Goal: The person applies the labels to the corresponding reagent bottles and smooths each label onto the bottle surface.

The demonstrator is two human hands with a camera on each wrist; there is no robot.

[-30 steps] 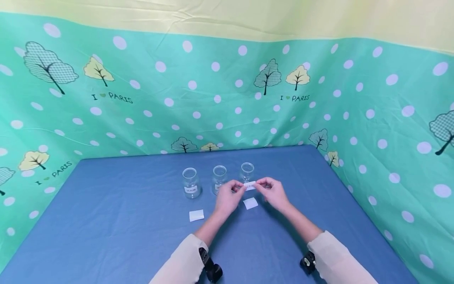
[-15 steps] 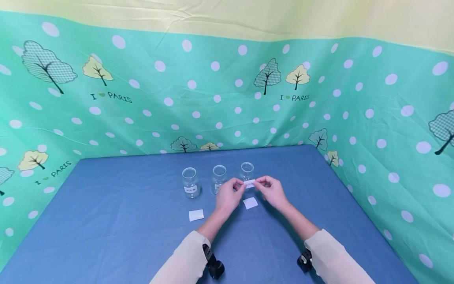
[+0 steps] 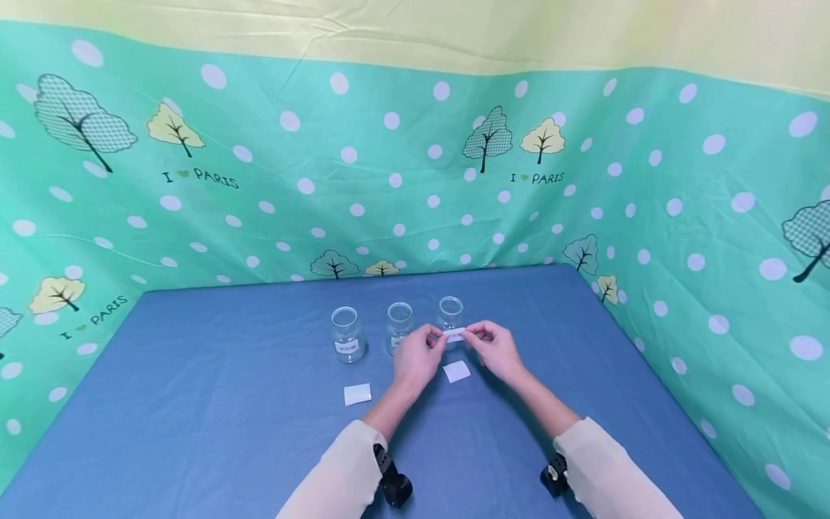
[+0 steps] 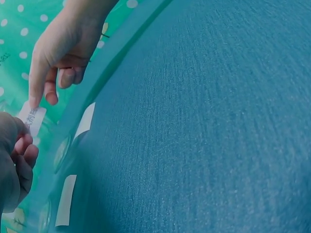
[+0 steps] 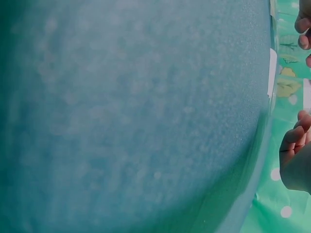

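Between my two hands a small white label (image 3: 454, 334) with dark writing is stretched level in front of the right-hand glass jar (image 3: 450, 311). My left hand (image 3: 417, 359) pinches its left end, and my right hand (image 3: 499, 353) pinches the right end. Whether the label touches the glass cannot be told. Part of the middle jar (image 3: 400, 319) is hidden by my left hand. The left jar (image 3: 348, 331) carries a similar written label (image 3: 346, 347). In the left wrist view the written label (image 4: 33, 119) shows between the fingertips of both hands.
Two blank white paper pieces lie on the blue tablecloth (image 3: 227, 404): one paper (image 3: 357, 394) before the left jar, another paper (image 3: 457, 371) below the held label. A green dotted curtain (image 3: 279, 180) rises behind the table and along its right side.
Both hands have brought the label slightly forward, toward the right-hand jar. Their pinch on its ends stays the same. The jars and loose papers keep their places on the table.
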